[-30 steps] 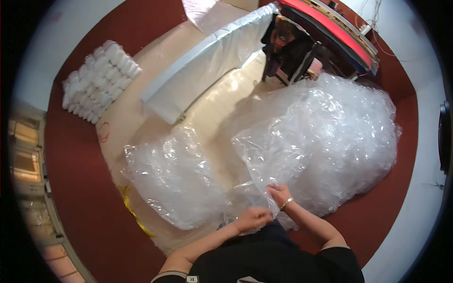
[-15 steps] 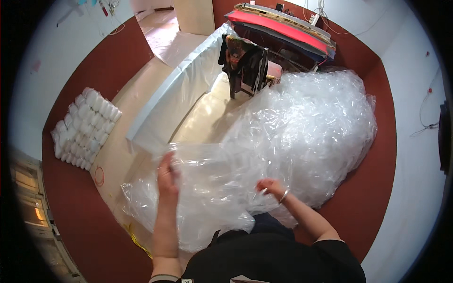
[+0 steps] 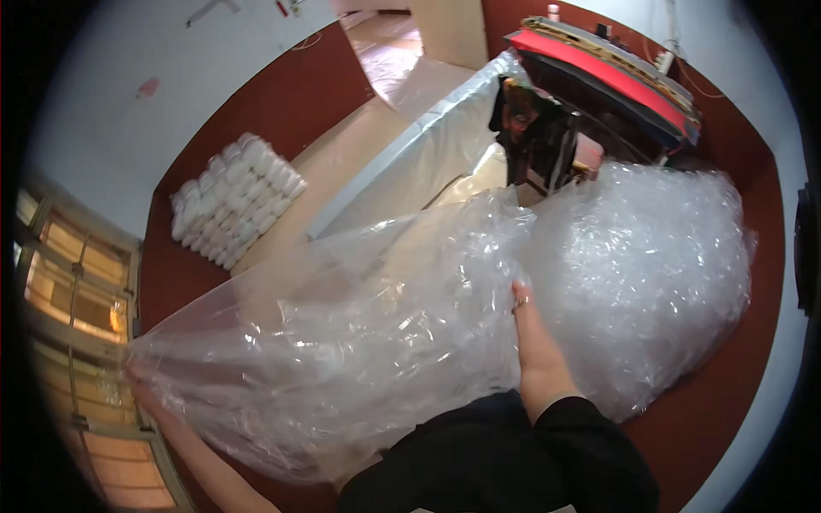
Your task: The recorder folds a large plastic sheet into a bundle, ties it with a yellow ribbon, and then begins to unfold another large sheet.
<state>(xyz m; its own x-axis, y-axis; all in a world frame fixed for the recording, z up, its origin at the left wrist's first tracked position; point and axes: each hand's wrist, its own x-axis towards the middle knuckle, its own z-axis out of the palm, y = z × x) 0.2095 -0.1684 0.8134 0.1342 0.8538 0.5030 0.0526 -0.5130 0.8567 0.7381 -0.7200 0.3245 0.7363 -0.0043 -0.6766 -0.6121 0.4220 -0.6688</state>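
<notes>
A wide piece of clear plastic film [image 3: 342,316] is spread across in front of me, crinkled and raised in the middle. At its far left corner my left hand [image 3: 137,376] is closed on the gathered film, partly seen through it. My right hand [image 3: 517,291], with a band at the wrist, reaches to the film's right edge and appears closed on it; its fingers are mostly hidden. Just right of that hand lies a big, rounded heap of crumpled clear plastic film [image 3: 654,274].
White wrapped bundles [image 3: 239,197] are stacked against the left wall. A long pale plastic-covered barrier [image 3: 410,145] runs toward the doorway. Behind the film stands a chair draped in dark cloth [image 3: 539,128]; red and dark padded boards [image 3: 607,73] lie beyond it. Windows [image 3: 77,282] are at far left.
My left hand has swung far out to the left, stretching the film wide. My right hand has moved up and slightly right. The view has turned left.
</notes>
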